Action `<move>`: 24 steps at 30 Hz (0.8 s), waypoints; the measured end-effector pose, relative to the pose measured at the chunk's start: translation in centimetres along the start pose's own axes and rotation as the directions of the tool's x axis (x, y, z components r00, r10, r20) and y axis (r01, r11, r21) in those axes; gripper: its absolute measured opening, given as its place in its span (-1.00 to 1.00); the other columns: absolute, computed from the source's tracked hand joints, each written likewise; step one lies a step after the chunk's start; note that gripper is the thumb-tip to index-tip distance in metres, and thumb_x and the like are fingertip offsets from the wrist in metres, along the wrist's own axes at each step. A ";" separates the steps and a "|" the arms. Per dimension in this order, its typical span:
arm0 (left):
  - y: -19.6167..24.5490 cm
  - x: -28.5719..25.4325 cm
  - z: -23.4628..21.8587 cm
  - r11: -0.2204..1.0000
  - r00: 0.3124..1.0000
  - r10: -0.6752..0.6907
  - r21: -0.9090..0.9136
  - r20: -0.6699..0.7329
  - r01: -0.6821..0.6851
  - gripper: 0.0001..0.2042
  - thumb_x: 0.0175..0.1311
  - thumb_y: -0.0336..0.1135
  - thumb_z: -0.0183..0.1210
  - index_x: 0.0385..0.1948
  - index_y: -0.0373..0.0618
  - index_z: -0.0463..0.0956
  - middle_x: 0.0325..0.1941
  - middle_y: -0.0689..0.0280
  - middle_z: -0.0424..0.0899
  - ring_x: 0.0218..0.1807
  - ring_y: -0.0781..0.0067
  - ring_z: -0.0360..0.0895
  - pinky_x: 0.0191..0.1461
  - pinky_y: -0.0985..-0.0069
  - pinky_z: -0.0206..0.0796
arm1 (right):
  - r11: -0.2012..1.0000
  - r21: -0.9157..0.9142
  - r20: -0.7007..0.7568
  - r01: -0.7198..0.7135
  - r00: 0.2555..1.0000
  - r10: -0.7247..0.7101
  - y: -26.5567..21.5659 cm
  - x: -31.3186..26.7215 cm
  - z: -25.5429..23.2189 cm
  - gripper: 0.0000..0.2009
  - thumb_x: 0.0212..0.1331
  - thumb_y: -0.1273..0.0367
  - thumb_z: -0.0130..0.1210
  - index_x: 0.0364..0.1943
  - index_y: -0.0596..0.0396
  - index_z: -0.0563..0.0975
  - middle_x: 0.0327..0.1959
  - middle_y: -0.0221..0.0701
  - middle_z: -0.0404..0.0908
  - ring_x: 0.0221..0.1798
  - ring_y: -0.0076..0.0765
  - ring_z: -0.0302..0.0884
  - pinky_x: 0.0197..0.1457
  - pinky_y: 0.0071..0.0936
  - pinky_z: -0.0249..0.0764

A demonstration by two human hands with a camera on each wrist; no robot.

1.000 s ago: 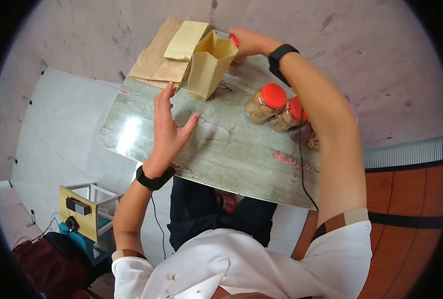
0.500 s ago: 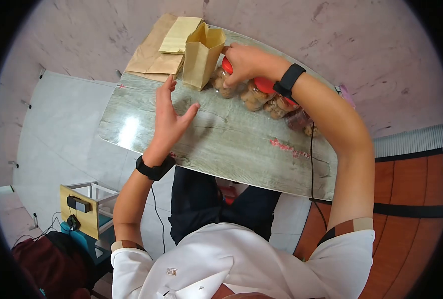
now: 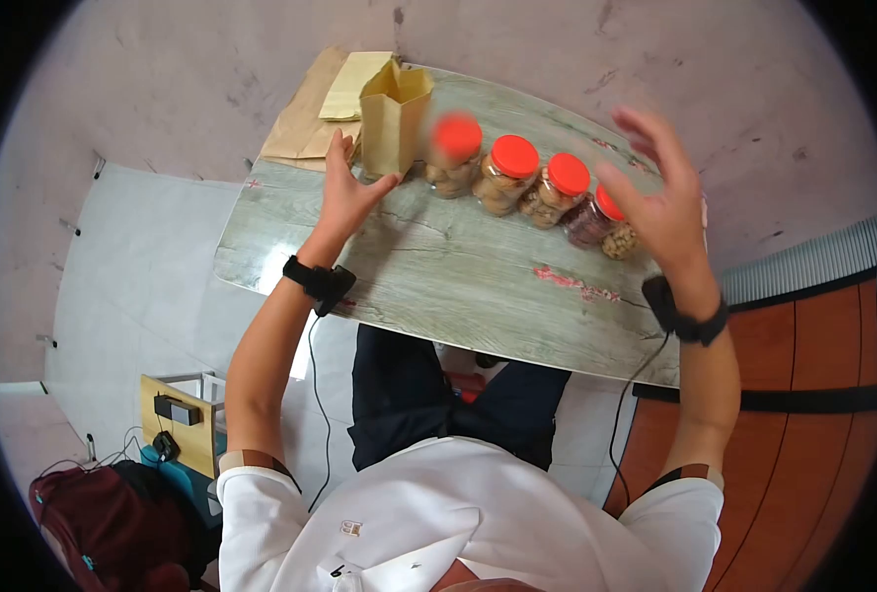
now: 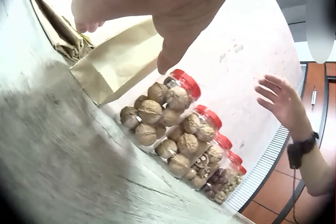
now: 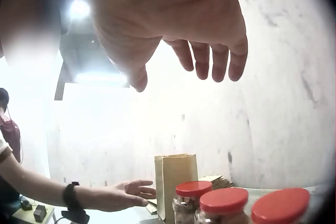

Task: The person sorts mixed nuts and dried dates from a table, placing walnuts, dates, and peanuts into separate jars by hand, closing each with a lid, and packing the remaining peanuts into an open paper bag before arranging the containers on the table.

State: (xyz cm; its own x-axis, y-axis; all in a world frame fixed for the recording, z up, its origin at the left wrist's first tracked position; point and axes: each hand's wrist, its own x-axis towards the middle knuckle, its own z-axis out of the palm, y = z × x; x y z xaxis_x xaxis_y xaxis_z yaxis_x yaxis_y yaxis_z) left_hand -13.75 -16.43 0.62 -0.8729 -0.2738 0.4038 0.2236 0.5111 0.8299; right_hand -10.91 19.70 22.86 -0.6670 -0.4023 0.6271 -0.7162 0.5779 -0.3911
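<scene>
An upright, open-topped kraft paper bag (image 3: 387, 133) stands at the far left of the table. My left hand (image 3: 344, 197) is right at its near side, thumb and fingers spread, and the thumb overlaps the bag in the left wrist view. Beside the bag begins a slanting row of several clear jars with red lids. The first jar (image 3: 452, 163) and the second jar (image 4: 181, 150) hold walnuts. Further along are a jar of dark red contents (image 3: 586, 222) and a jar of small pale nuts (image 4: 223, 192). My right hand (image 3: 665, 197) is raised over the table's right end, fingers apart, holding nothing.
Flat brown paper bags (image 3: 305, 128) and a yellowish folded stack (image 3: 357, 84) lie behind the left hand. A wall (image 3: 537, 59) runs along the table's far edge. Cables hang from both wrist straps. A small stand (image 3: 182, 424) is on the floor at left.
My right hand brought a red-lidded walnut jar from behind the bag to the row's left end, let it go and moved right. My left hand has come nearer the bag.
</scene>
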 end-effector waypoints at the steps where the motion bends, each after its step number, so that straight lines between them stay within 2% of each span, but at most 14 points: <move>1: -1.4 0.6 0.5 0.998 1.000 -0.011 -0.057 0.017 0.012 0.17 0.03 -0.16 0.59 0.54 -0.44 -0.13 0.47 -0.18 0.32 0.50 0.00 0.33 0.55 0.21 0.19 | 0.995 0.048 -0.027 -0.084 0.996 0.086 0.8 -2.3 -1.1 -0.46 0.12 0.33 0.43 0.21 0.15 0.55 0.19 -0.24 0.63 0.26 -0.22 0.59 0.27 -0.30 0.52; 2: -2.4 0.9 1.1 0.992 0.999 -0.020 -0.121 0.046 0.025 0.21 -0.03 -0.09 0.62 0.52 -0.49 -0.10 0.41 -0.19 0.38 0.46 -0.03 0.37 0.53 0.22 0.22 | 0.994 0.026 -0.039 -0.102 0.994 0.103 1.6 -4.5 -2.0 -0.46 0.12 0.33 0.43 0.21 0.15 0.55 0.19 -0.24 0.63 0.26 -0.22 0.59 0.27 -0.30 0.52; 3: -3.2 1.2 1.4 0.996 0.998 -0.020 -0.085 0.055 0.025 0.23 -0.07 -0.04 0.63 0.52 -0.48 -0.09 0.36 -0.18 0.46 0.42 -0.01 0.43 0.51 0.24 0.25 | 0.982 0.081 -0.101 -0.171 0.979 0.179 2.4 -6.8 -2.9 -0.47 0.15 0.35 0.42 0.22 0.15 0.54 0.20 -0.23 0.63 0.26 -0.26 0.58 0.26 -0.31 0.52; 5: -3.7 1.5 1.8 0.981 0.996 -0.044 -0.183 0.073 0.057 0.18 -0.03 -0.15 0.63 0.50 -0.47 -0.09 0.35 -0.16 0.47 0.39 0.04 0.46 0.46 0.26 0.30 | 0.962 0.108 -0.187 -0.253 0.945 0.269 4.9 -10.6 -5.0 -0.49 0.18 0.36 0.40 0.23 0.15 0.54 0.21 -0.22 0.62 0.27 -0.29 0.57 0.24 -0.32 0.53; 7: -2.2 1.2 1.8 0.953 0.989 -0.085 -0.281 0.120 0.116 0.11 -0.02 -0.21 0.61 0.50 -0.39 -0.03 0.30 -0.09 0.51 0.34 0.11 0.51 0.41 0.29 0.36 | 0.890 0.257 -0.362 -0.377 0.816 0.450 8.5 -13.5 -5.8 -0.36 0.18 0.32 0.43 0.33 0.17 0.43 0.31 -0.14 0.53 0.38 -0.20 0.48 0.31 -0.24 0.49; 8: -1.5 1.3 1.9 0.939 0.987 -0.099 -0.316 0.128 0.135 0.07 -0.01 -0.21 0.60 0.49 -0.34 0.03 0.29 -0.05 0.52 0.32 0.14 0.53 0.38 0.30 0.38 | 0.888 0.251 -0.381 -0.385 0.804 0.456 10.4 -14.9 -6.0 -0.36 0.18 0.32 0.43 0.33 0.17 0.43 0.31 -0.14 0.53 0.38 -0.20 0.48 0.31 -0.24 0.49; 9: -1.2 1.5 2.0 0.940 0.986 -0.085 -0.315 0.142 0.127 0.07 -0.01 -0.21 0.60 0.49 -0.34 0.03 0.29 -0.05 0.52 0.32 0.14 0.53 0.38 0.30 0.38 | 0.831 0.201 -0.301 -0.519 0.774 0.557 12.4 -16.2 -5.8 -0.22 0.14 0.30 0.46 0.42 0.17 0.30 0.39 -0.09 0.43 0.45 -0.13 0.39 0.38 -0.18 0.43; 10: -1.1 1.6 2.0 0.969 0.986 -0.102 -0.211 0.135 0.129 0.02 -0.01 -0.21 0.60 0.47 -0.30 0.10 0.28 0.00 0.53 0.29 0.16 0.53 0.35 0.31 0.39 | 0.755 0.143 -0.219 -0.639 0.724 0.654 14.1 -17.3 -5.2 -0.08 0.11 0.28 0.49 0.51 0.17 0.17 0.47 -0.04 0.33 0.52 -0.05 0.30 0.44 -0.11 0.38; 11: -1.0 1.6 2.1 0.986 0.985 -0.119 -0.102 0.123 0.132 -0.03 -0.01 -0.21 0.59 0.45 -0.26 0.17 0.27 0.04 0.54 0.27 0.18 0.54 0.33 0.32 0.40 | 0.699 0.192 -0.122 -0.688 0.690 0.713 15.3 -18.1 -4.2 0.05 0.05 0.25 0.52 0.55 0.19 0.04 0.52 -0.01 0.24 0.57 0.01 0.22 0.50 -0.06 0.30; 12: -0.8 1.6 2.3 0.987 0.985 -0.116 -0.097 0.128 0.129 -0.03 -0.01 -0.21 0.59 0.45 -0.26 0.17 0.27 0.04 0.54 0.27 0.18 0.54 0.33 0.32 0.40 | 0.637 0.234 -0.018 -0.734 0.652 0.758 16.4 -18.7 -3.2 0.19 -0.01 0.21 0.56 0.59 0.21 -0.09 0.57 0.03 0.14 0.61 0.07 0.14 0.56 0.00 0.23; 14: -0.8 1.8 2.6 0.984 0.985 -0.159 -0.066 0.068 0.163 -0.10 -0.02 -0.18 0.58 0.40 -0.24 0.27 0.28 0.07 0.54 0.25 0.20 0.54 0.31 0.32 0.40 | 0.625 0.226 0.041 -0.747 0.649 0.760 18.4 -19.5 -1.6 0.20 -0.03 0.27 0.57 0.60 0.14 -0.11 0.58 -0.04 0.13 0.63 0.00 0.11 0.59 0.01 0.17; 16: -1.7 1.9 3.1 0.991 0.992 -0.119 -0.051 0.028 0.121 -0.09 -0.03 -0.17 0.58 0.39 -0.23 0.27 0.27 0.07 0.54 0.26 0.19 0.54 0.31 0.31 0.39 | 0.616 0.219 0.108 -0.757 0.646 0.755 20.3 -19.7 0.0 0.22 -0.05 0.32 0.58 0.62 0.07 -0.13 0.59 -0.11 0.12 0.65 -0.08 0.08 0.62 0.01 0.11; 18: -1.6 2.0 3.1 0.996 0.997 -0.081 -0.036 -0.016 0.081 -0.09 -0.03 -0.16 0.58 0.39 -0.23 0.27 0.27 0.08 0.54 0.27 0.18 0.53 0.31 0.31 0.39 | 0.755 0.232 0.104 -0.613 0.787 0.608 21.4 -19.3 1.2 0.32 -0.15 0.22 0.63 0.59 0.31 -0.16 0.57 0.09 0.12 0.61 0.09 0.14 0.61 -0.07 0.19; 24: -1.5 1.3 3.7 0.995 0.992 -0.094 0.014 -0.082 0.096 -0.08 -0.06 -0.19 0.56 0.41 -0.20 0.26 0.28 0.04 0.56 0.28 0.10 0.55 0.33 0.27 0.40 | 0.754 0.271 0.042 -0.599 0.790 0.612 21.5 -18.4 2.6 0.21 -0.17 0.28 0.62 0.57 0.21 -0.01 0.48 -0.07 0.31 0.54 -0.07 0.28 0.57 -0.20 0.26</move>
State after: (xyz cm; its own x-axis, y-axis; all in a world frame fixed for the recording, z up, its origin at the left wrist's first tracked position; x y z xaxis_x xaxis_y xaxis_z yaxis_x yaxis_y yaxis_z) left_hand -16.85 -14.54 -1.47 -0.8517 -0.3865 0.3539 0.1328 0.4941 0.8592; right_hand -14.56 37.63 1.14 -0.9738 0.0063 0.2272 -0.1959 0.4839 -0.8529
